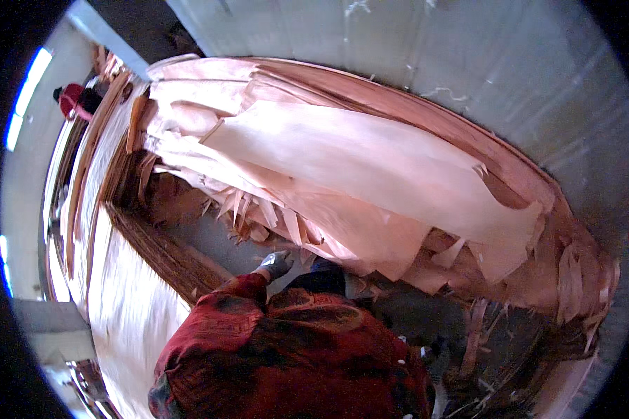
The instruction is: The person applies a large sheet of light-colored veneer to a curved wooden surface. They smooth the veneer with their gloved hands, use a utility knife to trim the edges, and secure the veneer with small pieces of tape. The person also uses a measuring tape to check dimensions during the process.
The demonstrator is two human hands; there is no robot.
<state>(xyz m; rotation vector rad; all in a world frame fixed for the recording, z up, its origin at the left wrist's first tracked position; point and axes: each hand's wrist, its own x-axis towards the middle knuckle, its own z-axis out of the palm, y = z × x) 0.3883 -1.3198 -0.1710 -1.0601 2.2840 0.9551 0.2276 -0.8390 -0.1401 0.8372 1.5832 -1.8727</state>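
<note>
My left hand (278, 264), in a grey glove, hangs low beside my red checked sleeve (237, 290), over a strip of grey floor. Its fingers are too small and blurred to read, and no object shows in it. Nearest to it is the ragged edge of a big pile of thin wood veneer sheets (377, 227). On top lies a broad pale veneer sheet (342, 157) with a torn right end. My right hand does not show; my body in the red checked shirt (293, 356) fills the lower middle.
A tall stack of veneer (129, 279) with a dark layered edge stands at the left. Splintered scraps (248, 216) litter the gap between stack and pile. A grey wall (468, 70) runs behind. Loose strips (475, 335) lie at the lower right. A pink-and-black thing (73, 101) sits far left.
</note>
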